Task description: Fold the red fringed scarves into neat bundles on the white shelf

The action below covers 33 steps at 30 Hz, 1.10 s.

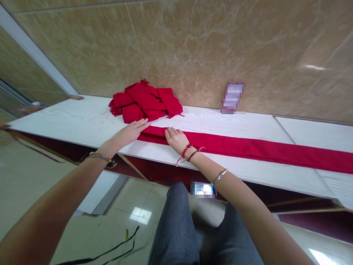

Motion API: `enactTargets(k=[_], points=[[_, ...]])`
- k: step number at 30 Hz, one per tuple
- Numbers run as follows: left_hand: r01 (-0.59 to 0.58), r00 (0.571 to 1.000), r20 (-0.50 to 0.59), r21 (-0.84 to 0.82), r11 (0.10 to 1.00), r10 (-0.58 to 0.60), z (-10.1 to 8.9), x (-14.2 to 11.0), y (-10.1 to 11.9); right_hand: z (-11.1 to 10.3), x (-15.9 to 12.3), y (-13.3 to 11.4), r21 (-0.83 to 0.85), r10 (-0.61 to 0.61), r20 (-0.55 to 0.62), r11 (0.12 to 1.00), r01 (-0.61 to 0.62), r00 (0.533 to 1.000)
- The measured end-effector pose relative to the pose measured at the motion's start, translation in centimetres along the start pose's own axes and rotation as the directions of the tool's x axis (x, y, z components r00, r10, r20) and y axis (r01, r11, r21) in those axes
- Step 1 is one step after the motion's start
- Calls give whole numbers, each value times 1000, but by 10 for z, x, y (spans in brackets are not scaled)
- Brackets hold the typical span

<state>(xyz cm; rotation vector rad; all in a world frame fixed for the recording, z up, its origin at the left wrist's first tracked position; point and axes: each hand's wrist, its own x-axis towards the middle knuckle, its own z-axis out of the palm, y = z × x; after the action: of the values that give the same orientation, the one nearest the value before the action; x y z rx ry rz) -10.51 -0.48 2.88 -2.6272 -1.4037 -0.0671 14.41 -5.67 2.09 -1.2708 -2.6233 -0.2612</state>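
Note:
A long strip of red cloth (pixel 245 146), folded lengthwise, runs flat along the white tabletop (pixel 209 121) and out past the right edge of the view. My left hand (pixel 134 131) lies at the strip's left end, fingers stretched out over the cloth. A little to the right, my right hand (pixel 176 139) rests on the same strip with its fingers extended and close together. Just beyond my left hand sits a crumpled heap of red fabric (pixel 146 103) with fringed ends. Part of the strip's left end is hidden under my fingers.
A tan marbled wall (pixel 193 55) rises behind the table. Against it stands a small blurred-out item (pixel 233 96). A phone-like item with a lit screen (pixel 203 190) is at the front edge near my knees. Black straps (pixel 121 244) lie on the tiled floor.

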Motion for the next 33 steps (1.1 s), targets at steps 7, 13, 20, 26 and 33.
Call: enactTargets(k=[7,13,20,26,33], points=[[6,980,199,35,999,-13,-2,-5,-5,14,-8,11,111,-51,157,993,34,986],[37,957,286,75,996,-57,-12,-4,-4,11,-16,13,130,-64,156,991,43,986],[-1,954,297,-128,992,39,-11,27,19,12,-21,12,144,-62,138,989,42,989],[152,962,237,-60,987,-134,18,35,55,0,-39,14,137,38,185,989,-64,982],[166,942,300,-31,986,-149,20,18,30,-13,-108,50,-19,282,189,959,-284,941]])
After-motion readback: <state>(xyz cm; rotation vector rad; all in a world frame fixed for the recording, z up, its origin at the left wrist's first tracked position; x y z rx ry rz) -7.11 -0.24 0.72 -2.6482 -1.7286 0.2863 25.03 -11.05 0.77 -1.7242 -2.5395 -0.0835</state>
